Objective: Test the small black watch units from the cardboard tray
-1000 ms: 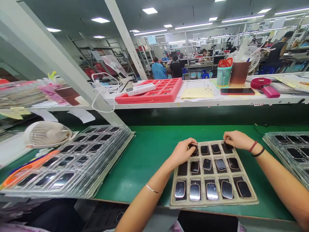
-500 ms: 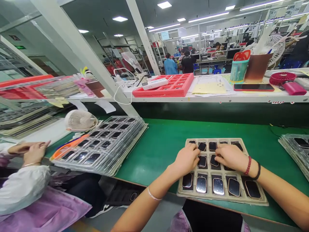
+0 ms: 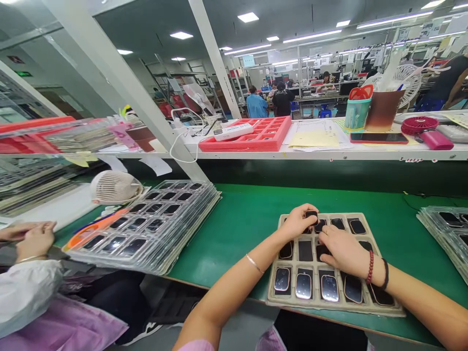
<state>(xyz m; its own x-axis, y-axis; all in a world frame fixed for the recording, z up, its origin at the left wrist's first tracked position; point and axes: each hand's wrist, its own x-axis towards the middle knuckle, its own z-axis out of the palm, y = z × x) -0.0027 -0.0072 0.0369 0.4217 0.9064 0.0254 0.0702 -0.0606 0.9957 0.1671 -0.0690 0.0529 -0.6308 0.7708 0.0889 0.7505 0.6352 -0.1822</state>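
Observation:
A beige tray with rows of black, gold-rimmed watch-like screens lies on the green bench in front of me. Between the fingertips of my left hand is one dark screen piece, raised over the tray's back row. The middle-row pocket below that hand shows no gold-rimmed piece. My right hand is over the middle row, its fingers bent down at another screen, which they partly cover; whether they grip it is hard to see.
Stacked clear trays of screens stand left of the beige tray, another stack at the right edge. A white fan and a person's hands are farther left. The shelf above holds a red tray, cups and a phone.
My left hand has moved up and slightly right, lifting a screen out of its middle-row pocket. My right hand has shifted slightly. The view has tilted a little.

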